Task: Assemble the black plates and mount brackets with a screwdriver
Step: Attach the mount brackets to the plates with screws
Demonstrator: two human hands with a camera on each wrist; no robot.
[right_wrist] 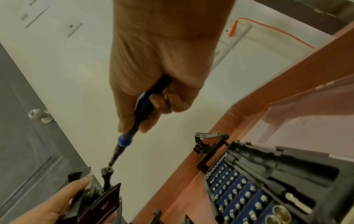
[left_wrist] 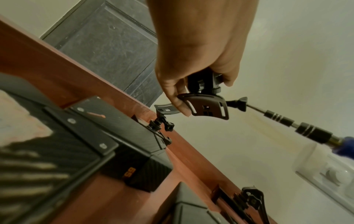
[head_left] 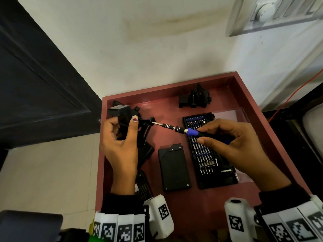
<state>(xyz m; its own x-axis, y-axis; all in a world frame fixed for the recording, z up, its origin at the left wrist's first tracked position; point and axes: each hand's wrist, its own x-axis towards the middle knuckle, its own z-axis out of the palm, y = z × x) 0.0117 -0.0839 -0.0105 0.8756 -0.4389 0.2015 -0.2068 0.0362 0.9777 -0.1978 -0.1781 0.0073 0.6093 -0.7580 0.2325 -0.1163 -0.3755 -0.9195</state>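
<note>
My left hand (head_left: 122, 130) grips a black mount bracket (head_left: 125, 116) above the left side of the red tray (head_left: 241, 88); its curved slotted base (left_wrist: 206, 107) shows in the left wrist view. My right hand (head_left: 232, 137) holds a blue-and-black screwdriver (head_left: 190, 132), and its tip sits in the bracket's thumbscrew (head_left: 151, 121). That thumbscrew (right_wrist: 107, 170) meets the screwdriver (right_wrist: 125, 140) in the right wrist view too. A black plate (head_left: 174, 167) lies flat in the tray's middle.
An open bit set case (head_left: 208, 151) lies right of the plate, its clear lid (head_left: 232, 113) folded back. Another bracket (head_left: 195, 97) stands at the tray's far side. A second mount (left_wrist: 162, 122) sits on a black box (left_wrist: 122, 145). A dark door (head_left: 35, 84) is left.
</note>
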